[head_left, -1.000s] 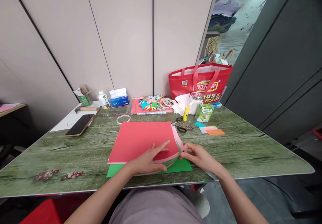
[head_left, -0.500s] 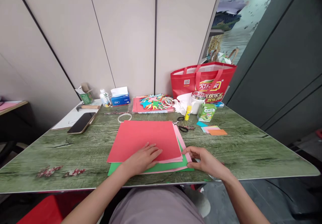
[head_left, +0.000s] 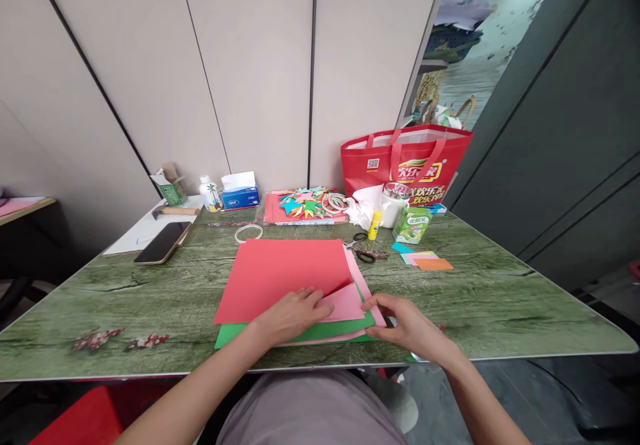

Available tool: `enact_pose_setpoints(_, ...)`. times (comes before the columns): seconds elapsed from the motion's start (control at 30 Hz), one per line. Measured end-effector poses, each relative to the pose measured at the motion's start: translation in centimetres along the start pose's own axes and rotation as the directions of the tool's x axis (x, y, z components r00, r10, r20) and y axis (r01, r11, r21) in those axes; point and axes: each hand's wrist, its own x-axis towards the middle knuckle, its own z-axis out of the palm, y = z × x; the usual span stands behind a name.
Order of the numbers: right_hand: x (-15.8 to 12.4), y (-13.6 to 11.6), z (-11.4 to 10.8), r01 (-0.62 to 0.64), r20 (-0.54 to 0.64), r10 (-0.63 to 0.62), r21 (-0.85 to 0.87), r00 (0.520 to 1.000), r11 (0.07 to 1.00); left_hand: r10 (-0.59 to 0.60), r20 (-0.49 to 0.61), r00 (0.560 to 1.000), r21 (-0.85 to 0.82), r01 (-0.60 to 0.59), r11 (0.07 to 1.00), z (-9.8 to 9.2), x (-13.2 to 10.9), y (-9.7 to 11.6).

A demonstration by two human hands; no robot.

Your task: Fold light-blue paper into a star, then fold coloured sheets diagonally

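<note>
A stack of coloured paper lies in front of me, with a red sheet [head_left: 280, 272] on top and pink paper [head_left: 345, 303] and green paper [head_left: 325, 331] showing beneath. My left hand [head_left: 293, 313] is closed on the near edge of the red sheet, whose near right corner is bent up and back. Part of the left fingers' grip is hidden. At the stack's right edge rests my right hand [head_left: 403, 322], thumb and fingers apart, fingertips touching the pink and green edges.
Black scissors [head_left: 365, 256], a yellow glue stick [head_left: 375, 225] and a tape roll [head_left: 249, 233] lie behind the stack. Small coloured cards [head_left: 434, 264] and a green drink carton [head_left: 413, 225] are at right. A phone [head_left: 163, 242] and a hammer [head_left: 175, 212] lie left.
My left hand has slid slightly right and lifted the red sheet's near right corner, baring pink paper. My right hand stays at the stack's right edge.
</note>
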Motion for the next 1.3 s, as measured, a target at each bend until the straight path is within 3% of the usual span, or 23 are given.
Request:
enact_pose_setpoints(0.37,0.2,0.1,0.7,-0.075,-0.041,0.081,0.133,0.996,0.988,0.008,0.033,0.999,0.096,-0.012,0.995,-0.4,0.9,0.9)
enact_pose_setpoints(0.8,0.5,0.7,1.2,-0.154,-0.005,0.161,0.258,0.987,0.954,-0.065,0.052,0.997,-0.236,0.076,0.969,-2.0,0.3,0.7)
enact_pose_setpoints(1.03,0.7,0.8,1.5,-0.134,-0.048,0.152,0.265,0.987,0.955,-0.109,0.050,0.993,-0.319,0.120,0.940,-2.2,0.1,0.6)
enact_pose_setpoints(1.3,0.6,0.5,1.3,-0.151,-0.008,0.166,0.368,0.986,0.917,-0.109,0.066,0.992,-0.332,0.125,0.935,-2.3,-0.1,0.7)
